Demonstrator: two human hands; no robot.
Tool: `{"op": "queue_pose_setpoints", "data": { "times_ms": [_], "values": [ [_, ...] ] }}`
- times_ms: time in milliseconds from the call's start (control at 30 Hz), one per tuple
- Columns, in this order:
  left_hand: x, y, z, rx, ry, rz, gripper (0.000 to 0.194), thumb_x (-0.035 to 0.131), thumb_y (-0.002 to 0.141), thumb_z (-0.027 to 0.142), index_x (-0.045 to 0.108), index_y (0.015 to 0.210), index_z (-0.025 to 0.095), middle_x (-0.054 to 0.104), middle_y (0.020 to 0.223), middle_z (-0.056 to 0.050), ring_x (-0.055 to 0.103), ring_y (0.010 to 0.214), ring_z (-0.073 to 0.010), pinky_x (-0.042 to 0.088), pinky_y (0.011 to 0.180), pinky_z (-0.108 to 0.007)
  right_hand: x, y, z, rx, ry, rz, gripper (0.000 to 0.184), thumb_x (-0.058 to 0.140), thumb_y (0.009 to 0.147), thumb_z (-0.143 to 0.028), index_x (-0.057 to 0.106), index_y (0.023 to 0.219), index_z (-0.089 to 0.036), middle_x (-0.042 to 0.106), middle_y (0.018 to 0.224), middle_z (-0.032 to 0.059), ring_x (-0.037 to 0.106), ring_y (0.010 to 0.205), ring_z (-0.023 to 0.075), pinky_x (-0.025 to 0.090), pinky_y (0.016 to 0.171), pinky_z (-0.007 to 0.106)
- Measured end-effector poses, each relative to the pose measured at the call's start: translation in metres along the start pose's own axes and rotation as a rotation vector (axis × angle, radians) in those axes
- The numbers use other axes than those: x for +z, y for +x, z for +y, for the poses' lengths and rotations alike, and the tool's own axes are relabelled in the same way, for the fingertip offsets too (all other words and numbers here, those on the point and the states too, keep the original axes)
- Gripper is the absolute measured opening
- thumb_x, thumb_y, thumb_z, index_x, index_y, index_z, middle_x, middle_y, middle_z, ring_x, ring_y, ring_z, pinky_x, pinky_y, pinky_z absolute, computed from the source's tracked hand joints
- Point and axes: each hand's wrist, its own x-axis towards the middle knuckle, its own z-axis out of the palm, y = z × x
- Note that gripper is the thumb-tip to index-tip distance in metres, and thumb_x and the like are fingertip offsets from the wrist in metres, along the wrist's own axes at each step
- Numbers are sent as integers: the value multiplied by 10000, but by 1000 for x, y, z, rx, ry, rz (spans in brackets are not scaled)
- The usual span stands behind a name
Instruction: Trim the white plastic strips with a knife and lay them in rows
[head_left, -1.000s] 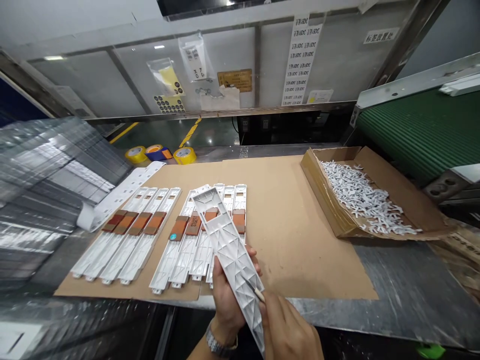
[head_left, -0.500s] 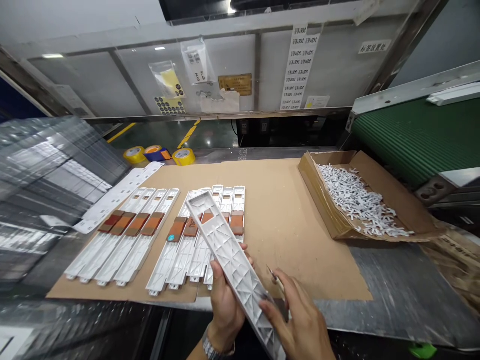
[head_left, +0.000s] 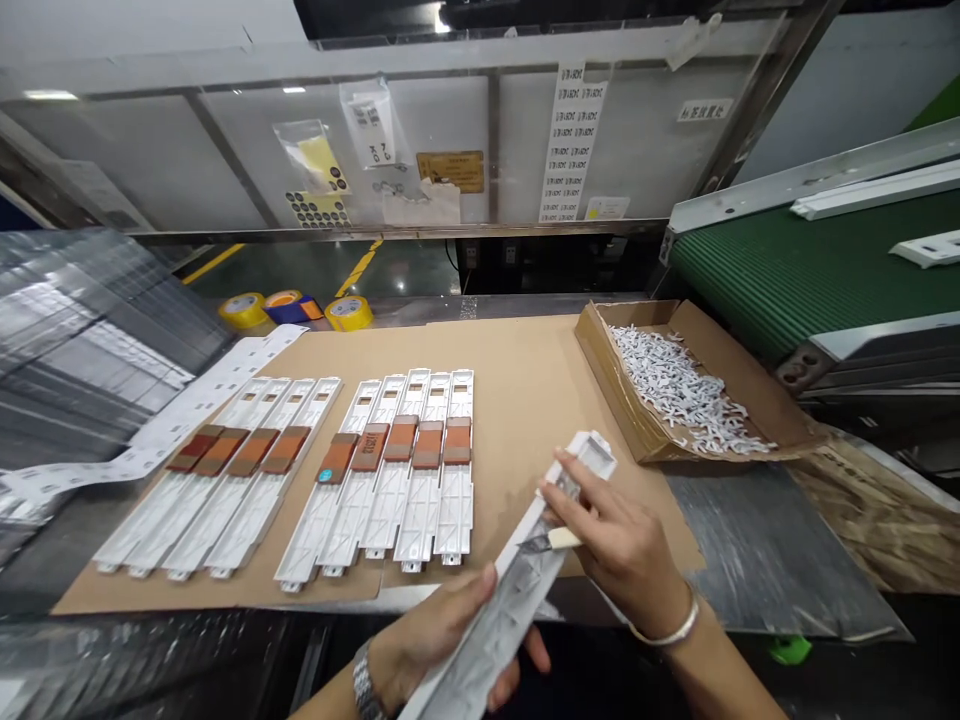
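A long white ribbed plastic strip (head_left: 501,612) slants up to the right in front of me, its inner side facing up. My left hand (head_left: 461,630) is wrapped round its lower part, thumb along the near edge and fingertips showing on the other side. My right hand (head_left: 611,525) grips a small knife (head_left: 564,539) with a cream handle, its dark pointed blade lying over the strip. Fingers of that hand also rest on the strip's upper end. To the left lie two groups of similar white strips (head_left: 386,510), with reddish-brown blocks (head_left: 401,438) across their middles.
A cardboard box (head_left: 622,400) of small white plastic pieces (head_left: 675,385) stands at right, beside a green conveyor belt (head_left: 757,265) carrying white parts. Tape rolls (head_left: 349,313) sit at the back left, near a label sheet (head_left: 217,385). Cardboard (head_left: 517,400) covers the tabletop.
The held strip has swung from leaning left to leaning right. My right hand, with the knife, has moved to its upper end. The view has shifted slightly right; another white part shows on the conveyor.
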Motion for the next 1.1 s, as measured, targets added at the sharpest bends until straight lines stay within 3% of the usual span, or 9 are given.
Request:
{"op": "queue_pose_setpoints", "data": {
  "times_ms": [100, 167, 267, 433, 633, 867, 1100],
  "values": [
    [-7, 7, -7, 177, -93, 131, 659, 284, 860, 592, 661, 843, 53, 584, 582, -93, 542, 480, -106, 389, 455, -187, 3, -9, -15, 259, -42, 133, 356, 451, 908, -379, 564, 1130, -124, 657, 966, 154, 655, 785, 200, 514, 657, 274],
    [-12, 13, -6, 346, -240, 174, 650, 329, 824, 636, 653, 891, 76, 595, 638, -89, 562, 551, -122, 421, 512, -201, 9, -20, -33, 370, 19, 64, 389, 387, 926, -422, 511, 1145, -125, 669, 843, 111, 656, 716, 194, 506, 584, 250],
    [-13, 21, -1, 555, -373, 248, 648, 369, 764, 702, 642, 907, 132, 584, 692, -54, 549, 625, -127, 454, 598, -231, 25, -39, -68, 323, 152, -105, 256, 274, 958, -273, 508, 1008, -181, 641, 722, 44, 624, 601, 158, 464, 512, 224],
    [0, 28, 5, 827, -440, 398, 579, 408, 767, 675, 650, 871, 160, 585, 745, -43, 517, 606, -124, 451, 595, -249, 56, -54, -108, 201, -76, -91, 214, 316, 895, -108, 525, 900, -155, 559, 612, 12, 568, 522, 149, 373, 453, 239],
    [7, 27, 9, 950, -464, 464, 538, 390, 787, 652, 532, 1180, 314, 571, 769, -8, 497, 573, -135, 442, 565, -274, 60, -53, -111, 133, -206, -98, 174, 394, 867, -101, 563, 902, -125, 531, 581, 2, 536, 475, 143, 350, 438, 264],
    [7, 26, 10, 990, -479, 456, 479, 304, 845, 596, 517, 1195, 347, 563, 760, 0, 502, 566, -138, 441, 552, -277, 56, -49, -110, 165, -156, -76, 206, 366, 896, -120, 572, 911, -120, 560, 629, 26, 547, 538, 131, 363, 500, 251],
    [10, 27, 4, 1003, -409, 459, 494, 287, 830, 629, 528, 1170, 367, 570, 761, -6, 528, 577, -157, 447, 568, -300, 52, -27, -113, 141, -146, -11, 222, 354, 893, -115, 576, 901, -118, 509, 588, 4, 510, 499, 126, 338, 494, 249]
  ]
}}
